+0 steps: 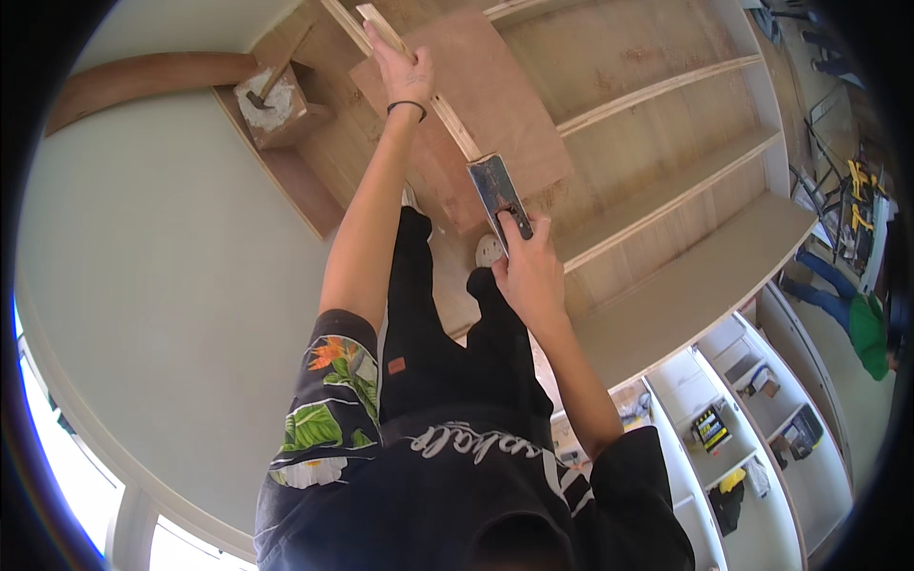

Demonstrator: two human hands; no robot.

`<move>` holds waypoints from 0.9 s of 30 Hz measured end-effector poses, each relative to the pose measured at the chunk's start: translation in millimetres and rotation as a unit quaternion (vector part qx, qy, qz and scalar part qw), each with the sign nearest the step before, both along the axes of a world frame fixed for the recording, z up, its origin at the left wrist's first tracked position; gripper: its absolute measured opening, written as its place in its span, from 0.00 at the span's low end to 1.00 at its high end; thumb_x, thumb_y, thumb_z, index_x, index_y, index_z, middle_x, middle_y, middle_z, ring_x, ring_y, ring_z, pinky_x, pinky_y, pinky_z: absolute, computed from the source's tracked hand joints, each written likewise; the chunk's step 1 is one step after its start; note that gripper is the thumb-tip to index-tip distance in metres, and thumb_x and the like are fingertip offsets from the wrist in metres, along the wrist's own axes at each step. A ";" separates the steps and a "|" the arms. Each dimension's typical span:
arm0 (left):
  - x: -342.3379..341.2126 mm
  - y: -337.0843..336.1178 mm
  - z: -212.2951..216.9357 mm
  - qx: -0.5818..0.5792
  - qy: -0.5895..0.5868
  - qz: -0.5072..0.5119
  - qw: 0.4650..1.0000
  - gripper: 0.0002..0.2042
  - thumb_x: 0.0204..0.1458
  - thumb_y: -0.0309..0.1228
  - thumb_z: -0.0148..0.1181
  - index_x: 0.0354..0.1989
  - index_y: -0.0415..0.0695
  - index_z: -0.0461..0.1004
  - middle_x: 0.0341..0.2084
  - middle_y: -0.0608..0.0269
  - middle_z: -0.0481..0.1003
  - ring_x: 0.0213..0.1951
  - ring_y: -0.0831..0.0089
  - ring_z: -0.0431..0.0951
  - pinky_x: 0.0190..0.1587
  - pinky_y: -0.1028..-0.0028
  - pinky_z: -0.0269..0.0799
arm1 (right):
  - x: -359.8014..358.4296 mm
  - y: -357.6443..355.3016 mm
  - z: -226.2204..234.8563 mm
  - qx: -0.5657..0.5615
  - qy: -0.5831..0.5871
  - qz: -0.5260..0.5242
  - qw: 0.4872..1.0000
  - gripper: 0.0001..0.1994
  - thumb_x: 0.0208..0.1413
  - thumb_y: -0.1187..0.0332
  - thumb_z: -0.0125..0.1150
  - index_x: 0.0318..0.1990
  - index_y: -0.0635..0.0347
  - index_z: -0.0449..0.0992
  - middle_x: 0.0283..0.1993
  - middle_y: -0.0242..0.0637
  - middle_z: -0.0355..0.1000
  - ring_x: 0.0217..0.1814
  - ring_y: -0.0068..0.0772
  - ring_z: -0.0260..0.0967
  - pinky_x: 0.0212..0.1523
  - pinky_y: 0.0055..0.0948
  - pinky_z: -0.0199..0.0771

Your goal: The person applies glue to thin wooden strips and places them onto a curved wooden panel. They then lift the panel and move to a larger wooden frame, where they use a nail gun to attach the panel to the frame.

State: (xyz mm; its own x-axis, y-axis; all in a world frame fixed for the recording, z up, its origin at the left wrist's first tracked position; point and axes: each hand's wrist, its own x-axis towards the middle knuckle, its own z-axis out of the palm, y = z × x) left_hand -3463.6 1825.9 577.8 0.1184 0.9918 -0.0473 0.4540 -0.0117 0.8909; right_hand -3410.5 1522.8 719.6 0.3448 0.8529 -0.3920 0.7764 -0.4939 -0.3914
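Note:
My left hand [404,70] reaches forward, its fingers wrapped round a long pale wood strip [455,127]. A worn, dark rectangular metal tool [490,181] is in my right hand [531,276], with the fingers over its near end. The tool's far end meets the near end of the strip; whether it overlaps the wood I cannot tell. Beneath the strip lies a flat reddish-brown plywood sheet [509,100]. My shoes are partly in view, close to the sheet's near edge.
At the far left a hammer [264,98] rests on a wooden box [314,114] smeared white. Wooden shelf frames [666,81] stand to the right. White cabinets [752,457] with tools and packages are at the lower right. A person in green [864,333] is at the right edge.

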 end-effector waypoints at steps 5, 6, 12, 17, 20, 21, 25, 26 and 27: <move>7.1 -5.4 -6.5 0.049 -0.017 0.004 0.999 0.46 0.54 0.28 0.53 0.77 0.33 0.32 0.75 0.33 0.43 0.76 0.39 0.46 0.76 0.58 0.47 | -4.5 -25.9 -5.8 0.062 0.007 -0.115 0.991 0.28 0.50 0.69 0.74 0.59 0.55 0.68 0.56 0.49 0.67 0.45 0.58 0.76 0.43 0.47 0.80; 8.0 -4.4 -6.1 0.057 -0.020 -0.001 0.998 0.46 0.54 0.28 0.54 0.76 0.33 0.32 0.75 0.33 0.43 0.76 0.39 0.46 0.76 0.58 0.47 | -5.7 -33.0 -9.8 0.094 -0.006 -0.130 0.987 0.28 0.49 0.68 0.76 0.58 0.56 0.69 0.55 0.48 0.68 0.46 0.57 0.76 0.43 0.46 0.80; 10.2 -3.5 -1.1 0.080 -0.015 -0.007 0.997 0.45 0.54 0.28 0.53 0.76 0.31 0.33 0.75 0.33 0.42 0.77 0.42 0.43 0.77 0.59 0.41 | -11.4 -70.4 -48.4 0.294 0.096 -0.262 0.914 0.34 0.45 0.69 0.82 0.59 0.64 0.69 0.54 0.47 0.74 0.51 0.44 0.78 0.49 0.39 0.78; 10.2 -5.3 1.4 0.057 -0.039 0.003 0.998 0.44 0.54 0.27 0.52 0.76 0.31 0.33 0.76 0.35 0.40 0.78 0.44 0.40 0.78 0.58 0.39 | -13.1 -78.0 -74.2 0.332 0.080 -0.207 0.917 0.36 0.44 0.71 0.80 0.62 0.65 0.68 0.57 0.49 0.74 0.55 0.45 0.73 0.56 0.39 0.74; 17.1 -1.9 0.8 0.052 -0.008 -0.015 0.998 0.45 0.53 0.27 0.52 0.76 0.30 0.32 0.76 0.35 0.40 0.78 0.43 0.40 0.78 0.58 0.39 | -0.4 -63.7 -84.1 0.351 0.022 -0.170 0.920 0.34 0.45 0.67 0.78 0.60 0.65 0.69 0.56 0.51 0.73 0.55 0.52 0.71 0.55 0.42 0.73; 19.7 -0.9 0.5 0.071 -0.011 -0.013 0.997 0.45 0.53 0.27 0.53 0.76 0.31 0.33 0.76 0.35 0.41 0.77 0.43 0.42 0.77 0.58 0.40 | 4.7 -59.1 -83.5 0.346 0.024 -0.172 0.922 0.33 0.45 0.66 0.76 0.60 0.64 0.70 0.53 0.51 0.73 0.55 0.54 0.70 0.54 0.46 0.72; 20.9 4.4 -1.7 0.046 -0.016 0.005 0.999 0.45 0.51 0.27 0.55 0.76 0.35 0.37 0.74 0.36 0.45 0.73 0.42 0.51 0.74 0.56 0.48 | 26.4 -43.5 -71.9 0.296 0.045 -0.121 0.946 0.35 0.43 0.66 0.74 0.63 0.58 0.71 0.49 0.45 0.72 0.49 0.48 0.70 0.47 0.42 0.74; 19.1 10.6 -2.9 0.032 -0.013 0.022 0.999 0.45 0.50 0.27 0.56 0.76 0.37 0.38 0.73 0.36 0.46 0.72 0.43 0.54 0.73 0.56 0.51 | 30.5 -41.1 -67.7 0.260 0.064 -0.098 0.958 0.36 0.43 0.67 0.74 0.64 0.57 0.71 0.48 0.45 0.72 0.47 0.47 0.71 0.46 0.41 0.74; 17.0 19.9 -5.2 0.003 -0.020 0.057 0.998 0.43 0.49 0.29 0.57 0.75 0.37 0.42 0.71 0.37 0.50 0.69 0.43 0.58 0.72 0.56 0.54 | 32.8 -38.4 -65.0 0.221 0.080 -0.085 0.968 0.37 0.42 0.68 0.74 0.65 0.56 0.71 0.48 0.44 0.73 0.46 0.47 0.71 0.45 0.41 0.75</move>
State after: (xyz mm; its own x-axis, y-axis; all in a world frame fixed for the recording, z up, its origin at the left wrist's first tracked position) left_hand -3446.7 1845.7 572.6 0.0066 0.9992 -0.0390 0.4171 0.0327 0.9083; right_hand -3377.7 1484.5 654.6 0.4593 0.8862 -0.0607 0.6113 -0.3649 -0.7023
